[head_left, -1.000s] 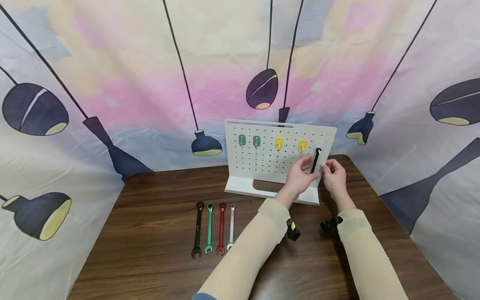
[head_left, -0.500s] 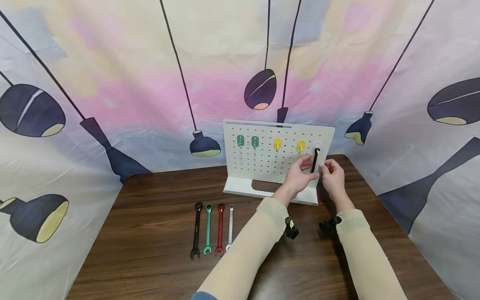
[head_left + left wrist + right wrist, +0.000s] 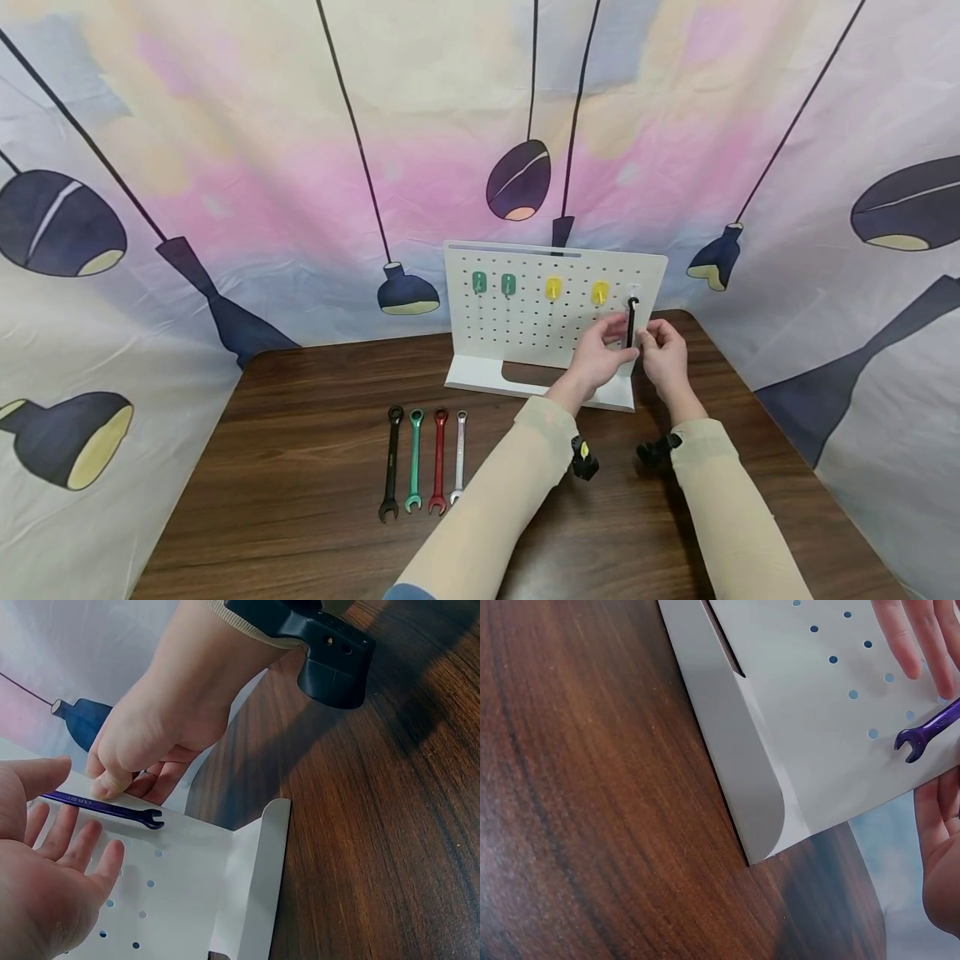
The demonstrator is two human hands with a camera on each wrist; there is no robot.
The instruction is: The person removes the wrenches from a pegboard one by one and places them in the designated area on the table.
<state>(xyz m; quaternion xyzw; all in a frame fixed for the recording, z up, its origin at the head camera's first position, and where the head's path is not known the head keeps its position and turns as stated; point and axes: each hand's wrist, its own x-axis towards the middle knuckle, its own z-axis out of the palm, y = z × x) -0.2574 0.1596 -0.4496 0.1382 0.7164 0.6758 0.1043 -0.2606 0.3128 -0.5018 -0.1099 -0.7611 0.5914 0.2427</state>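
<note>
A dark purple combination wrench hangs by its ring end from a clear hook at the right side of the white pegboard. In the left wrist view the open end of this wrench points toward the board's base. My left hand is spread beside the wrench, thumb and fingers apart on either side of it. At the board's right edge is my right hand, thumb and curled fingers pinching that edge. In the right wrist view part of the right hand shows past the edge.
Green hooks and yellow hooks are fixed along the board. On the brown table lie a black wrench, a green wrench, a red wrench and a silver wrench. A printed cloth surrounds the table.
The hanging purple wrench has swung from a slant to nearly upright. Both hands stay almost where they were, and the head view has shifted slightly.
</note>
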